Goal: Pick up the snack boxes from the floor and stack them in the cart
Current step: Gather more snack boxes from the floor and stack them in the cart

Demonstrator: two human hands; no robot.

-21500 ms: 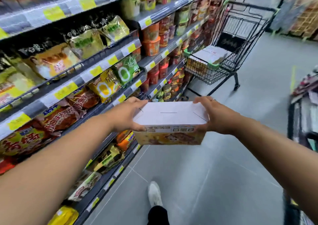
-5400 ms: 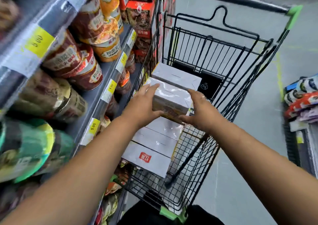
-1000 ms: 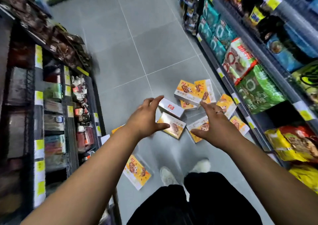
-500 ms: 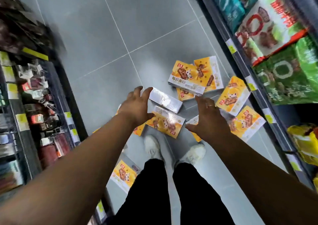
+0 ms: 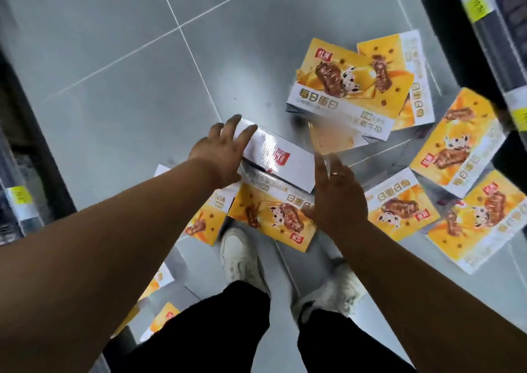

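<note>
The left hand (image 5: 221, 151) is laying straight, spread fingers over the left end of a white plastic-wrapped snack box with a red logo (image 5: 288, 163). The right hand (image 5: 336, 201), fingers straight, is hovering just beside its right end. This box is lying on an orange snack box (image 5: 271, 218) on the grey tiled floor (image 5: 128, 73), with other orange boxes (image 5: 342, 93) scattered far and right.

Grey tiled floor (image 5: 119, 67) between dark shelving (image 5: 482, 38).
</note>
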